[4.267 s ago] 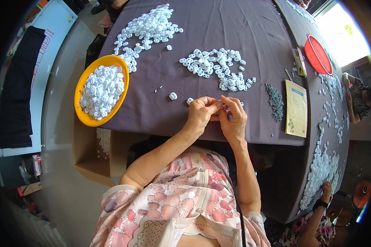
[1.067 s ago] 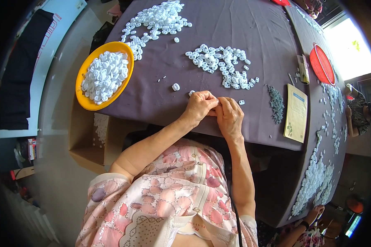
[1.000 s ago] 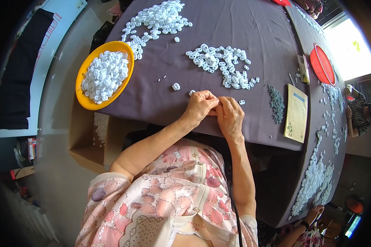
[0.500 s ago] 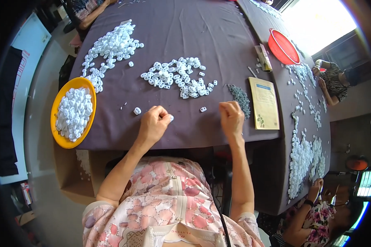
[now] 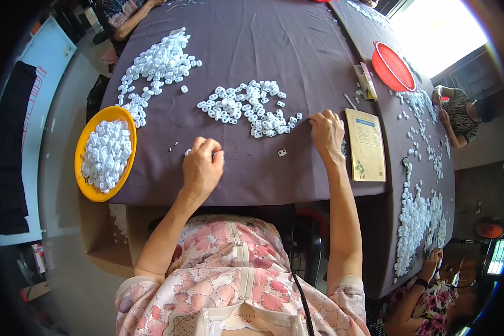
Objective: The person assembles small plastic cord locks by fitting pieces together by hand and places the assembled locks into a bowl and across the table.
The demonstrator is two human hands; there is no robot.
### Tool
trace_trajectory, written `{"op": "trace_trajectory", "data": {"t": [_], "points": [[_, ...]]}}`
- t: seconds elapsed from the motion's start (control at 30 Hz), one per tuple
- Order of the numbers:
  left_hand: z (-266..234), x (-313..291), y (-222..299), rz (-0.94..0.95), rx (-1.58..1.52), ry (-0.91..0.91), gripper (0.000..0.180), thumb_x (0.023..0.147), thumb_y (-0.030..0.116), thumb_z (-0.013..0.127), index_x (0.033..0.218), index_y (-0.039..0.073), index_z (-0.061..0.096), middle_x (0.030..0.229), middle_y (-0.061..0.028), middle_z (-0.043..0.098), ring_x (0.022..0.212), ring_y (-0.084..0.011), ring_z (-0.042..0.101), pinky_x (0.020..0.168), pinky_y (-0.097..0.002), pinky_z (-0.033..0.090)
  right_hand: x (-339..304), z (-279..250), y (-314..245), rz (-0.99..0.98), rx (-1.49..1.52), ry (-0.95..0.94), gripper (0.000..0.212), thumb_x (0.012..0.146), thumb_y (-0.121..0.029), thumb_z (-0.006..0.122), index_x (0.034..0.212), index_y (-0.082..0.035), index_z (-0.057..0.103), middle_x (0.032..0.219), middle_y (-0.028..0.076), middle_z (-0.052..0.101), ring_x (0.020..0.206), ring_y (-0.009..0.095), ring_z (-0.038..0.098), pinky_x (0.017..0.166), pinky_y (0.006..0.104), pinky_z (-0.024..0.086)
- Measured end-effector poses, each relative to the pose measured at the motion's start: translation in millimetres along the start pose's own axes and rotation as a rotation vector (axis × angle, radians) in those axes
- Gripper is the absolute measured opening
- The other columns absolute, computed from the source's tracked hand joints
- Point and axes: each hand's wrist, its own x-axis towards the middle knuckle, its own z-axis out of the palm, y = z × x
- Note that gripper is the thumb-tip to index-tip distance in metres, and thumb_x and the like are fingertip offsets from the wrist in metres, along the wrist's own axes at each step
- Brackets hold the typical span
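Low over the near side of the cloth, my left hand (image 5: 203, 168) is closed with the fingers curled in; whatever it may hold is hidden. A small white plastic piece (image 5: 187, 152) shows partly beside its knuckles. My right hand (image 5: 327, 134) is bent down over the small grey pieces (image 5: 344, 149), mostly covering them, its fingertips drawn together on something I cannot make out. Between the hands lies a single white two-holed piece (image 5: 282, 152). Beyond it spreads a loose heap of white two-holed pieces (image 5: 229, 106).
At left, a yellow bowl (image 5: 88, 189) full of white pieces sits by the table edge, below a bigger white heap (image 5: 162, 59). A tan packet (image 5: 367, 145) lies right of my right hand. Farther right are a red basket (image 5: 395, 67), more white pieces (image 5: 411, 224) and co-workers.
My left hand has shifted left, and the white piece at its fingertips is no longer visible. My right hand has moved forward and right onto the grey pieces. The view has shifted slightly.
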Motion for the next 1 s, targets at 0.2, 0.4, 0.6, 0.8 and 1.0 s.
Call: {"op": "trace_trajectory", "data": {"t": [0.2, 0.4, 0.6, 0.8, 1.0], "points": [[43.2, -0.2, 31.5, 0.123, -0.150, -0.072, 0.004, 0.076, 0.006, 0.063, 0.078, 0.006, 0.060, 0.079, -0.0087, 0.058, 0.065, -0.0259, 0.060, 0.057, -0.0352, 0.048, -5.4, 6.1, 5.3, -0.061, -0.074, -0.002, 0.005, 0.081, -0.014, 0.056, 0.082, -0.008, 0.056, 0.081, 0.008, 0.056, 0.080, 0.027, 0.054, 0.071, 0.0395, 0.038], [81.7, 7.5, 62.8, 0.148, -0.153, -0.153, 0.008, 0.078, 0.010, 0.064, 0.085, 0.008, 0.059, 0.081, -0.0083, 0.056, 0.068, -0.0289, 0.061, 0.059, -0.0394, 0.049, -41.0, -16.8, -28.0, 0.117, 0.349, 0.101, 0.004, 0.086, -0.006, 0.052, 0.087, -0.002, 0.052, 0.078, 0.015, 0.058, 0.072, 0.032, 0.059, 0.063, 0.0406, 0.046], [98.2, 7.8, 63.0, 0.167, -0.073, -0.228, 0.006, 0.080, 0.007, 0.060, 0.085, 0.008, 0.058, 0.086, -0.0086, 0.054, 0.070, -0.0306, 0.061, 0.058, -0.0396, 0.050, -68.6, -30.0, -47.6, 0.273, 0.693, 0.044, 0.009, 0.083, 0.002, 0.052, 0.088, -0.001, 0.059, 0.073, 0.013, 0.059, 0.062, 0.024, 0.058, 0.058, 0.0321, 0.046], [77.2, 7.6, 50.6, 0.115, -0.492, -0.219, 0.010, 0.081, -0.001, 0.060, 0.089, 0.004, 0.059, 0.077, -0.0051, 0.060, 0.054, -0.0146, 0.058, 0.049, -0.0273, 0.047, -81.3, -24.9, -76.2, 0.474, 1.119, -0.026, 0.015, 0.082, 0.006, 0.052, 0.093, 0.001, 0.061, 0.073, 0.004, 0.060, 0.062, 0.009, 0.056, 0.058, 0.0233, 0.047], [45.8, 2.2, 36.4, -0.003, -0.622, -0.312, 0.011, 0.081, -0.003, 0.061, 0.091, 0.000, 0.057, 0.072, -0.0046, 0.063, 0.058, -0.0060, 0.057, 0.048, -0.0226, 0.047, -82.8, -25.5, -106.4, 0.375, 1.167, -0.155, 0.005, 0.085, 0.002, 0.055, 0.089, 0.001, 0.057, 0.075, 0.003, 0.060, 0.062, 0.008, 0.055, 0.057, 0.0226, 0.047]]}}
